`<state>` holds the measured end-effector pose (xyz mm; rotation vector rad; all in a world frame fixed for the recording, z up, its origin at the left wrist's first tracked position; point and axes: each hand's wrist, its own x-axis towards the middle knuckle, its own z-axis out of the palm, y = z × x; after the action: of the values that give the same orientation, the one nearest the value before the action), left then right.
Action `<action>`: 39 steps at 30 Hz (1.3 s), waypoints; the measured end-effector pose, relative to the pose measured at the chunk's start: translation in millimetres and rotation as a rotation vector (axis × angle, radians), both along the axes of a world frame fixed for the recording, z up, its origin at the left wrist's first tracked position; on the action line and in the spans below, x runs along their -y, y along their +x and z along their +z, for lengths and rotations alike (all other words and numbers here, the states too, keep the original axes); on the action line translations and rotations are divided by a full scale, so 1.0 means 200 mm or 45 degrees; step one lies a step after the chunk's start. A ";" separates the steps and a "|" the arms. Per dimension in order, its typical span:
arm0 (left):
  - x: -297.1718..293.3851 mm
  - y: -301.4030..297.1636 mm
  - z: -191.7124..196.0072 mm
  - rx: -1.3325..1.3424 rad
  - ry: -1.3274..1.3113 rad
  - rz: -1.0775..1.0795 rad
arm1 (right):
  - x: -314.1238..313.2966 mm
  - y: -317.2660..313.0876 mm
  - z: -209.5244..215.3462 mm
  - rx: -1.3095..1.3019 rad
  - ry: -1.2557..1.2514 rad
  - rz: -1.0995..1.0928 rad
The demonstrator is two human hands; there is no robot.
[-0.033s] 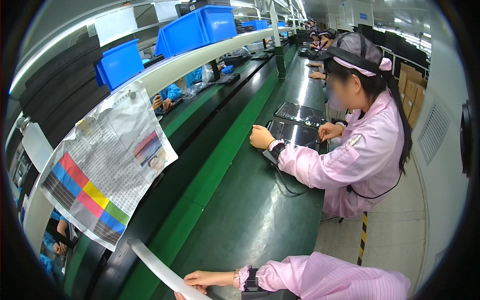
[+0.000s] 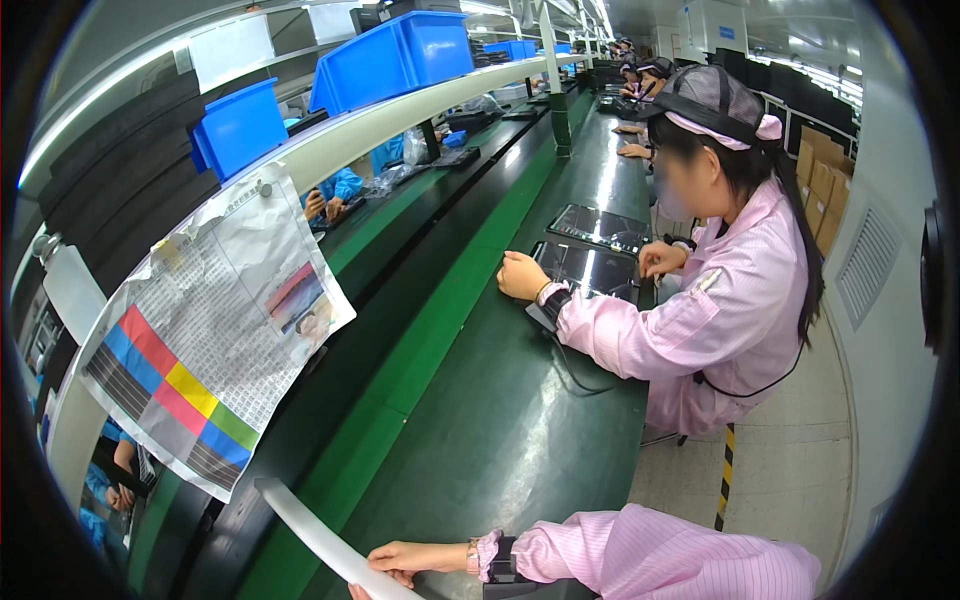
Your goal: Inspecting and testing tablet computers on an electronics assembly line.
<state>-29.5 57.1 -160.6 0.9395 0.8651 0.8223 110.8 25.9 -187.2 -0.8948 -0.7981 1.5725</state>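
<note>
A long, curved white strip [image 2: 322,540] slants across the lower edge, its far end rising toward the hanging printed sheet. My right hand [image 2: 412,558] comes in from the right, fingers bent and pinching the strip's edge; a bracelet and a dark band circle that wrist below a pink striped sleeve. Only a fingertip or two of my left hand [image 2: 357,592] shows at the bottom edge, pressed against the strip's near side. The rest of that hand is out of the picture, as is the strip's lower end.
The green-topped bench [image 2: 480,450] runs ahead, beside a dark conveyor. A printed colour sheet [image 2: 205,340] hangs at left from a rail bearing blue bins [image 2: 395,62]. On the right a co-worker [image 2: 710,290] in pink handles a flat dark panel [image 2: 585,268].
The co-worker's hands have shifted very slightly at the panel. My hands and the white strip look the same.
</note>
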 end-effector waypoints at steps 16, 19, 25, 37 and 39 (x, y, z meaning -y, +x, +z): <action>0.03 0.00 0.05 -0.004 0.032 -0.013 | 0.02 0.00 0.02 0.002 -0.010 -0.013; 0.02 0.00 0.03 -0.013 0.068 -0.023 | 0.01 0.00 0.02 -0.015 -0.001 -0.001; 0.02 -0.01 0.02 -0.035 0.127 -0.019 | 0.00 0.00 -0.01 -0.027 -0.004 -0.002; 0.01 -0.01 0.00 0.037 0.139 -0.070 | 0.01 0.00 -0.01 0.010 -0.017 0.001; 0.02 -0.01 0.02 0.049 0.140 -0.071 | 0.00 0.00 0.00 0.004 -0.012 -0.003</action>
<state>-31.4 52.4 -156.2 1.0367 0.7634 0.8439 110.0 25.1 -187.1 -0.9050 -0.7920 1.5742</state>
